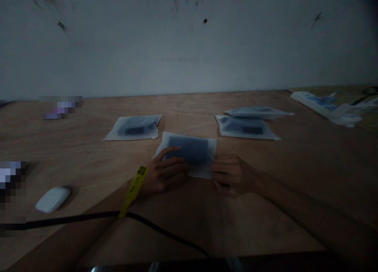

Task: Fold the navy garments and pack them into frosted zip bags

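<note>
Nearest you, the black cable [73, 218] crosses your left forearm [97, 205]. Beyond it, the bag [191, 148] lies between your grips, its long axis running left to right, the right end slanting slightly towards you. Your left grip [169, 171] is clamped on its near left part; your right grip [228, 173] is pinched together on its right edge. Both touch it, so neither hand is nearer.
</note>
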A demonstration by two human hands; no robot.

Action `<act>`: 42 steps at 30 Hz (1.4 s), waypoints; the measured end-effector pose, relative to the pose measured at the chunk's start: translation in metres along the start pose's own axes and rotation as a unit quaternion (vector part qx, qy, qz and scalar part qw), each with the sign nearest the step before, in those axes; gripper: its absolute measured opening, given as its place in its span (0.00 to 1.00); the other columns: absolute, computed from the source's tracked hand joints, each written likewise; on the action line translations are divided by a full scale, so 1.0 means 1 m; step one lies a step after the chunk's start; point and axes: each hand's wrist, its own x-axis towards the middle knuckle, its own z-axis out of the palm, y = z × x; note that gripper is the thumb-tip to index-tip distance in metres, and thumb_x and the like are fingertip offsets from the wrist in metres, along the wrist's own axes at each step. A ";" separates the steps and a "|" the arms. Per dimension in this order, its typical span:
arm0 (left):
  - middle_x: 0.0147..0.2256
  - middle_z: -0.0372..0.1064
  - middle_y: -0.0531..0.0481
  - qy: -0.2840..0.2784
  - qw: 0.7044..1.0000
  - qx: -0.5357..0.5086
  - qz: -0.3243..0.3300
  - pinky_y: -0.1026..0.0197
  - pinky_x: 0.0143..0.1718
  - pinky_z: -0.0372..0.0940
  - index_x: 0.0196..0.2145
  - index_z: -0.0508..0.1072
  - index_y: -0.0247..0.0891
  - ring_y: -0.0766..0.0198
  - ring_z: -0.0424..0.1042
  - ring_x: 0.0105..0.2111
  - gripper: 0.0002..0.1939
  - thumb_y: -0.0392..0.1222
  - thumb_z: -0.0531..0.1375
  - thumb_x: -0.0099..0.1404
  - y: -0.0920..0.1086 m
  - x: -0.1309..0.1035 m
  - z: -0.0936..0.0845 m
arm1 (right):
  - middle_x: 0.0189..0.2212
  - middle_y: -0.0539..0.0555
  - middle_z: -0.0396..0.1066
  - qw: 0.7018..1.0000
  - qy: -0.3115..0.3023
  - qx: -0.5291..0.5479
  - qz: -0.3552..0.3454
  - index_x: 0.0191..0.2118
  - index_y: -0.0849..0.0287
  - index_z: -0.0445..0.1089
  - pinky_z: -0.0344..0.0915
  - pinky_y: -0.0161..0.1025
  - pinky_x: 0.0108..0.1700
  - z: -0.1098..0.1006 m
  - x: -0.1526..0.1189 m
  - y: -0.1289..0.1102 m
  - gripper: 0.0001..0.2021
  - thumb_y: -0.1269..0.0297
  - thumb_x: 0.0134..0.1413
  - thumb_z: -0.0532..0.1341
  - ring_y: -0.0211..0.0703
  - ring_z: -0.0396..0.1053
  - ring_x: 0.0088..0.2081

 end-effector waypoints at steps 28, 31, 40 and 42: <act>0.50 0.72 0.45 -0.036 0.995 -0.072 -0.058 0.48 0.56 0.67 0.30 0.69 0.37 0.56 0.70 0.52 0.01 0.34 0.59 0.59 -0.040 -0.028 -0.006 | 0.18 0.46 0.56 0.999 0.021 -0.003 0.050 0.20 0.55 0.60 0.49 0.39 0.25 -0.012 -0.011 0.020 0.09 0.72 0.48 0.57 0.37 0.52 0.22; 0.55 0.70 0.43 -0.033 0.991 -0.116 -0.053 0.45 0.60 0.64 0.32 0.70 0.37 0.54 0.66 0.58 0.02 0.33 0.58 0.59 -0.035 -0.024 -0.005 | 0.19 0.48 0.61 0.996 0.028 -0.074 0.029 0.21 0.56 0.64 0.54 0.39 0.27 -0.013 -0.008 0.016 0.10 0.70 0.51 0.59 0.39 0.56 0.24; 0.57 0.69 0.39 -0.057 0.987 -0.150 -0.001 0.45 0.66 0.57 0.38 0.74 0.34 0.51 0.59 0.65 0.07 0.33 0.57 0.63 -0.012 -0.014 0.002 | 0.59 0.65 0.67 0.974 -0.034 -0.207 0.084 0.60 0.69 0.64 0.66 0.52 0.60 -0.006 0.015 -0.013 0.21 0.76 0.62 0.56 0.57 0.61 0.63; 0.57 0.70 0.40 -0.057 0.988 -0.141 0.002 0.45 0.66 0.57 0.39 0.75 0.34 0.52 0.59 0.65 0.09 0.32 0.57 0.63 -0.008 -0.012 0.003 | 0.60 0.67 0.65 0.971 -0.065 -0.201 0.114 0.62 0.71 0.61 0.66 0.52 0.61 -0.001 0.015 -0.015 0.24 0.80 0.61 0.52 0.56 0.61 0.64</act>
